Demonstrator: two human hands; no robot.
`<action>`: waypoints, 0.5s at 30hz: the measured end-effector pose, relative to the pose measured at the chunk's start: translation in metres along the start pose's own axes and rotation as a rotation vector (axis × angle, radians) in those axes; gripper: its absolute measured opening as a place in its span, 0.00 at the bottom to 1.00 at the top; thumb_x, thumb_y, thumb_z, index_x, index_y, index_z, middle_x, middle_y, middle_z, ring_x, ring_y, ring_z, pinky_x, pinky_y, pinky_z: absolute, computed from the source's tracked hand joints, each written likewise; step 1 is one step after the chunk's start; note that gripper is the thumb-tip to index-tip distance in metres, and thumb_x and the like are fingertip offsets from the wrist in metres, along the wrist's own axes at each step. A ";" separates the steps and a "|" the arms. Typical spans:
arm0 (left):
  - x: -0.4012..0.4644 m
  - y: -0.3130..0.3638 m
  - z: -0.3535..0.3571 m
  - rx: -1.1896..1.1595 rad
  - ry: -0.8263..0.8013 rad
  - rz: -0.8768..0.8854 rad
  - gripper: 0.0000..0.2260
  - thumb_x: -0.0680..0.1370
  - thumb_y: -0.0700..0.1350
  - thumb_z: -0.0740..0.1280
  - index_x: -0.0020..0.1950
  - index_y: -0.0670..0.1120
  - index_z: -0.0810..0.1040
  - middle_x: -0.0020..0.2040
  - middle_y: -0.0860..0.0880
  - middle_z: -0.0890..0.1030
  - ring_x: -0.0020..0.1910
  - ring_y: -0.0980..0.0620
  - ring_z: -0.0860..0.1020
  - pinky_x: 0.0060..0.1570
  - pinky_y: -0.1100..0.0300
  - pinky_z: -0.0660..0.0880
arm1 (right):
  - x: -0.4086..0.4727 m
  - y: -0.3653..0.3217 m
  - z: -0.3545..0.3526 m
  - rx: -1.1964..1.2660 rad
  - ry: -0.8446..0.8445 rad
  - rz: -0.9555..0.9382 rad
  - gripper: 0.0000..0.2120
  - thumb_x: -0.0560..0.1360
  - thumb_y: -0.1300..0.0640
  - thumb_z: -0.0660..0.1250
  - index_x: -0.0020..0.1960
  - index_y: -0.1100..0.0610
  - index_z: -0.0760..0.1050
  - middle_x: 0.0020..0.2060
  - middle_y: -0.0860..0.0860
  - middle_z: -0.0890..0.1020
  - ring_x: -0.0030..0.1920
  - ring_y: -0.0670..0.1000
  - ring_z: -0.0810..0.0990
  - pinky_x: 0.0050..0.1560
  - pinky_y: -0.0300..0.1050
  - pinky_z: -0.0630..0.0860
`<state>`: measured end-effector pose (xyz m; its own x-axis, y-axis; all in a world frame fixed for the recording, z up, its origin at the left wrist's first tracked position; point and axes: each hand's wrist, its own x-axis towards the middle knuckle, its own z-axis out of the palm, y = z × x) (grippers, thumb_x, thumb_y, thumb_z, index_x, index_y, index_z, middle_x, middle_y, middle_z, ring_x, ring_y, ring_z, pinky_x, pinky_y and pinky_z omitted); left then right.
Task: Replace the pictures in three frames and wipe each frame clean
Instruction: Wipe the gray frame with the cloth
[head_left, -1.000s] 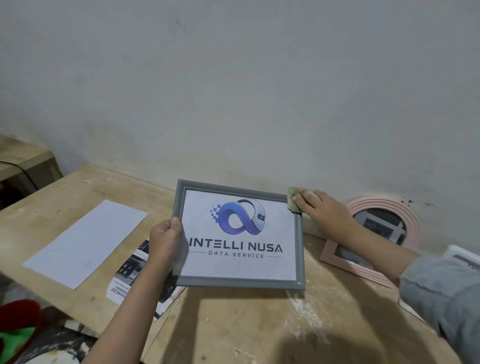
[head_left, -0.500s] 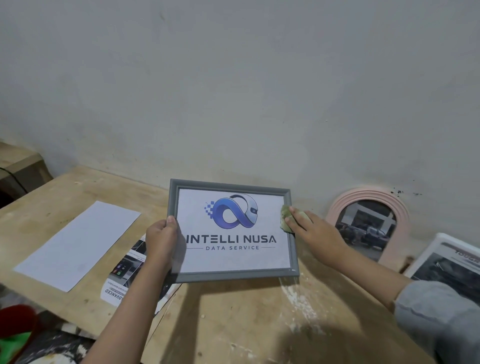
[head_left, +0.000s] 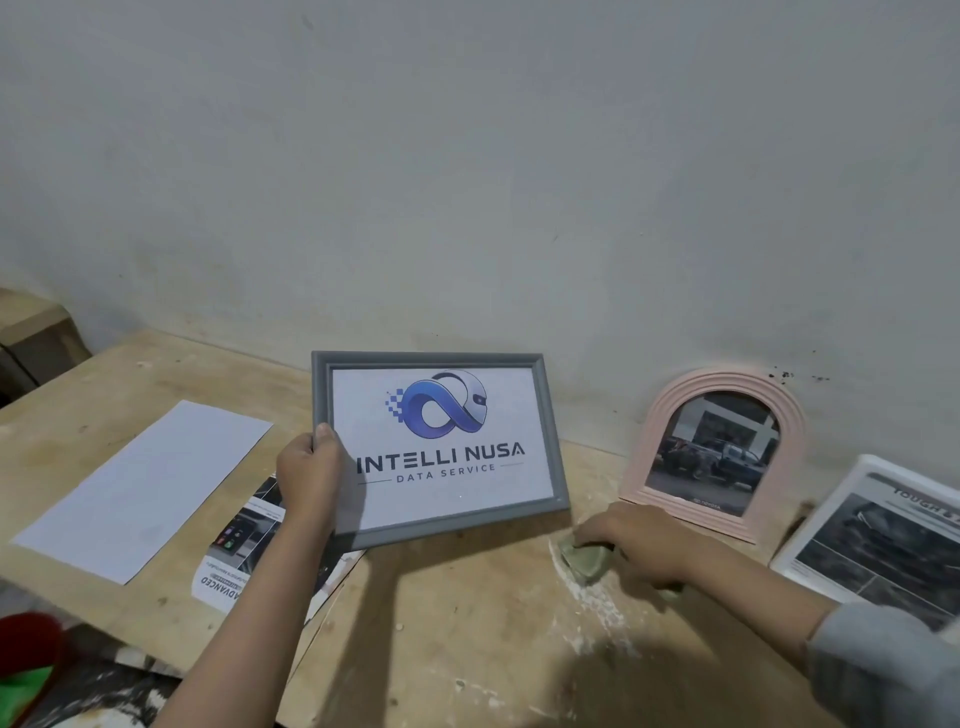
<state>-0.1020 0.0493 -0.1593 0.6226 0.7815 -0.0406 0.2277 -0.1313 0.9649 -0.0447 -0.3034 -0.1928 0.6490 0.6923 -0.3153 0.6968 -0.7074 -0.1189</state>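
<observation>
Grey picture frame (head_left: 439, 447) tilted up at centre, gripped by your left hand (head_left: 309, 467).
Your right hand (head_left: 641, 540) presses a green cloth (head_left: 584, 561) onto the wooden table (head_left: 467, 623), lower right, beside the pink arched frame (head_left: 719, 452).

Left hand (head_left: 310, 470) grips upright, fingers curled; right hand (head_left: 636, 538) presses palm-down.

The person's left forearm (head_left: 249, 613) is bare; the right arm wears a grey long fabric sleeve (head_left: 883, 670) to the wrist.
</observation>
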 end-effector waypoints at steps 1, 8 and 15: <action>0.000 -0.001 0.001 -0.003 0.015 -0.004 0.19 0.80 0.47 0.57 0.31 0.46 0.58 0.30 0.48 0.61 0.31 0.49 0.59 0.33 0.56 0.56 | -0.001 -0.001 -0.004 0.020 -0.046 0.017 0.26 0.71 0.65 0.60 0.64 0.43 0.72 0.61 0.44 0.77 0.59 0.49 0.74 0.56 0.44 0.72; 0.001 -0.003 0.008 -0.006 -0.009 0.011 0.17 0.80 0.48 0.58 0.33 0.42 0.65 0.31 0.46 0.66 0.32 0.48 0.63 0.34 0.56 0.60 | 0.011 -0.003 -0.068 0.298 0.130 0.066 0.26 0.69 0.66 0.62 0.60 0.43 0.77 0.57 0.44 0.80 0.55 0.46 0.77 0.56 0.43 0.73; -0.016 0.002 0.023 -0.024 -0.178 -0.028 0.14 0.79 0.49 0.59 0.37 0.42 0.70 0.35 0.43 0.69 0.35 0.49 0.67 0.36 0.56 0.64 | 0.065 -0.053 -0.118 0.412 0.620 -0.088 0.29 0.67 0.69 0.57 0.65 0.53 0.75 0.63 0.50 0.77 0.62 0.53 0.75 0.62 0.50 0.73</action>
<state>-0.0945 0.0222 -0.1631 0.7395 0.6640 -0.1105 0.2301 -0.0952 0.9685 -0.0030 -0.2040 -0.0964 0.7339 0.6161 0.2860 0.6627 -0.5572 -0.5003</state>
